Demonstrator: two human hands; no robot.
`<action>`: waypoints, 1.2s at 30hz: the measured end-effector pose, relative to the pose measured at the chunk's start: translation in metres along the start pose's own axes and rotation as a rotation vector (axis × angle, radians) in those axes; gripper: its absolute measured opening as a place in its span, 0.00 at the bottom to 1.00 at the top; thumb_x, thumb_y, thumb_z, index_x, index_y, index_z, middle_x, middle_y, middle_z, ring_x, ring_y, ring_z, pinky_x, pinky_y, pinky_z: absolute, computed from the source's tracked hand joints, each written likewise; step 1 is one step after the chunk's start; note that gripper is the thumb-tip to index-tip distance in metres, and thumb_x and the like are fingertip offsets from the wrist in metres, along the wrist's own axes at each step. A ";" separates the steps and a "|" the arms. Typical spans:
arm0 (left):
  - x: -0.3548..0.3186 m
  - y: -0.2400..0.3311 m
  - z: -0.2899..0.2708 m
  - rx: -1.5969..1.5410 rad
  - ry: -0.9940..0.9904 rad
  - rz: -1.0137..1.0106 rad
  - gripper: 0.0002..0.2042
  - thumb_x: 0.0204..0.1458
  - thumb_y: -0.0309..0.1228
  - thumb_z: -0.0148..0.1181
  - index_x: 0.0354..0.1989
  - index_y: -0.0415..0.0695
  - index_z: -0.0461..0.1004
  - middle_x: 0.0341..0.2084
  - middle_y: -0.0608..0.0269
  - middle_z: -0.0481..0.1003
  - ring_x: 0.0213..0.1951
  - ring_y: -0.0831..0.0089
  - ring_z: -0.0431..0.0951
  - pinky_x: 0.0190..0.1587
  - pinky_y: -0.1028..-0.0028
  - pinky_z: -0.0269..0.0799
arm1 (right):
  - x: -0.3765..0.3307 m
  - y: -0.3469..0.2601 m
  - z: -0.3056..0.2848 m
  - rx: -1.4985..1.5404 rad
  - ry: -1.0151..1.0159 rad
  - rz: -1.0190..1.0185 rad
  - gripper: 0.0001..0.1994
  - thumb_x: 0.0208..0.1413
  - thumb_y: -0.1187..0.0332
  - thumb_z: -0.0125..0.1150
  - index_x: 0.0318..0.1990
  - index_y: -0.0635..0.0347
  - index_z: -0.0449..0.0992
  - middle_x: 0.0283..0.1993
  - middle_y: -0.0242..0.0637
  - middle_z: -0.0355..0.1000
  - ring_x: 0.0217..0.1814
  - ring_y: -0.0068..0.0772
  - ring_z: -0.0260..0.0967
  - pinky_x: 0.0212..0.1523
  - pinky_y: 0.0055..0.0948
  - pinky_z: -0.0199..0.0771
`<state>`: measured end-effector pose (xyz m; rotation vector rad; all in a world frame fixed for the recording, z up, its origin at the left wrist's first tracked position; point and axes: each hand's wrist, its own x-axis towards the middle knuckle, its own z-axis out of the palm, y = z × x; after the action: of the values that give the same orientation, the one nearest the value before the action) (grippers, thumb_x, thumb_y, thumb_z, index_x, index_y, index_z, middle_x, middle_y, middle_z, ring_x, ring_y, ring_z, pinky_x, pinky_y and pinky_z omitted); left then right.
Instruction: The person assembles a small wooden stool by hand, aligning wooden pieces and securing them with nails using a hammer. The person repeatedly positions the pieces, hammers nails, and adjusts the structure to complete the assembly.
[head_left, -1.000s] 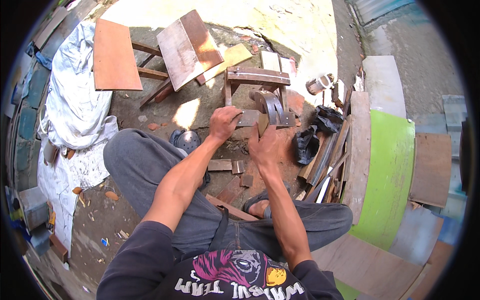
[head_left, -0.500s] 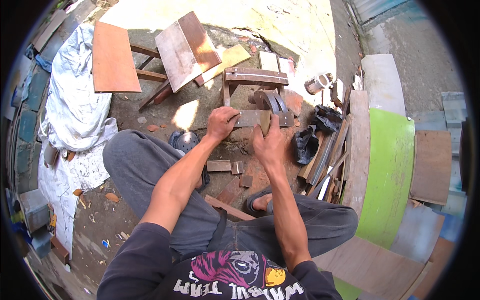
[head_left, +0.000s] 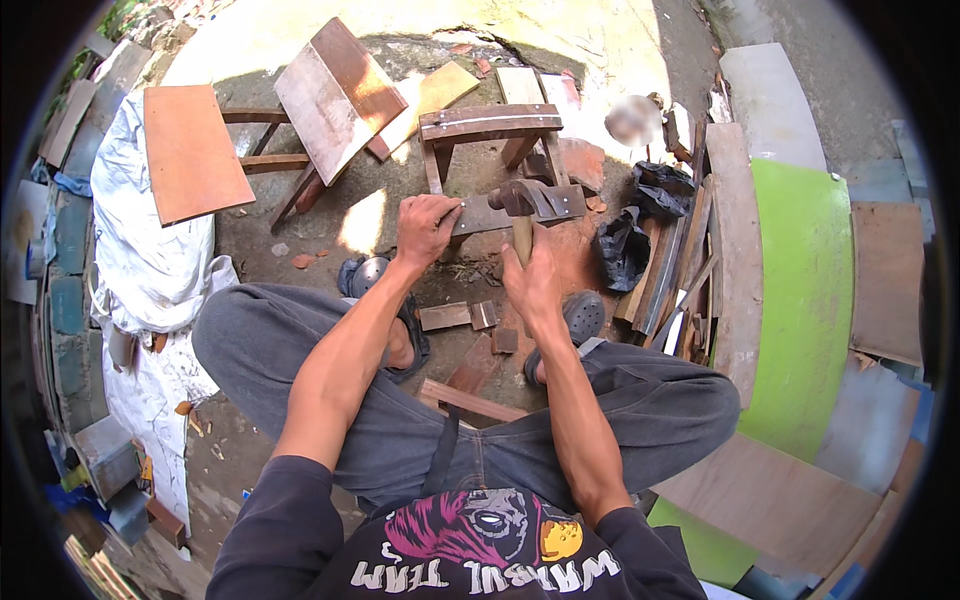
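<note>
A wooden-handled hammer (head_left: 523,238) is gripped in my right hand (head_left: 532,280), its dark head over the near board (head_left: 485,217) of a small wooden frame. Small pale nail heads dot that board. At the board's left end, my left hand (head_left: 428,232) rests with thumb and forefinger pinched together. A tiny light speck shows at those fingertips, too small to name. Behind, the frame's far crosspiece (head_left: 490,122) carries a pale stripe along its top and stands on short legs.
Wooden pieces with an orange-brown panel (head_left: 197,155) and a two-tone panel (head_left: 340,100) lie at the far left. Offcuts (head_left: 445,316) sit between my feet. Right are a black plastic bag (head_left: 620,240), wood strips (head_left: 685,262) and a green board (head_left: 795,300). White cloth (head_left: 150,230) lies left.
The hammer head, blurred above the board before, now shows more clearly and further left. My left hand keeps its pinch at the board's end. The whole view has shifted slightly.
</note>
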<state>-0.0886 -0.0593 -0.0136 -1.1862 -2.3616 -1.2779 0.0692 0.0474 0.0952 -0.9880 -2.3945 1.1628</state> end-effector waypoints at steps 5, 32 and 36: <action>0.001 -0.002 0.002 0.002 -0.020 -0.010 0.05 0.52 0.33 0.65 0.35 0.48 0.81 0.32 0.66 0.80 0.40 0.66 0.78 0.48 0.65 0.65 | 0.006 -0.013 0.002 0.013 -0.041 -0.007 0.23 0.57 0.67 0.57 0.59 0.65 0.62 0.37 0.67 0.74 0.42 0.72 0.72 0.41 0.57 0.71; -0.012 0.004 0.022 -0.031 0.125 -0.067 0.06 0.53 0.31 0.63 0.37 0.45 0.78 0.36 0.62 0.79 0.45 0.60 0.78 0.49 0.62 0.70 | 0.006 -0.035 0.018 -0.225 -0.165 -0.045 0.22 0.57 0.69 0.55 0.57 0.65 0.59 0.31 0.64 0.74 0.35 0.69 0.73 0.35 0.62 0.70; -0.013 0.001 0.023 -0.016 0.124 -0.040 0.07 0.52 0.32 0.65 0.37 0.45 0.78 0.37 0.62 0.79 0.44 0.59 0.78 0.49 0.61 0.70 | 0.010 -0.032 0.016 -0.274 -0.219 -0.025 0.23 0.57 0.68 0.55 0.58 0.65 0.58 0.30 0.64 0.74 0.34 0.69 0.74 0.35 0.61 0.70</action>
<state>-0.0749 -0.0488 -0.0333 -1.0376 -2.3006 -1.3449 0.0391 0.0311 0.1095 -0.9484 -2.7893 0.9969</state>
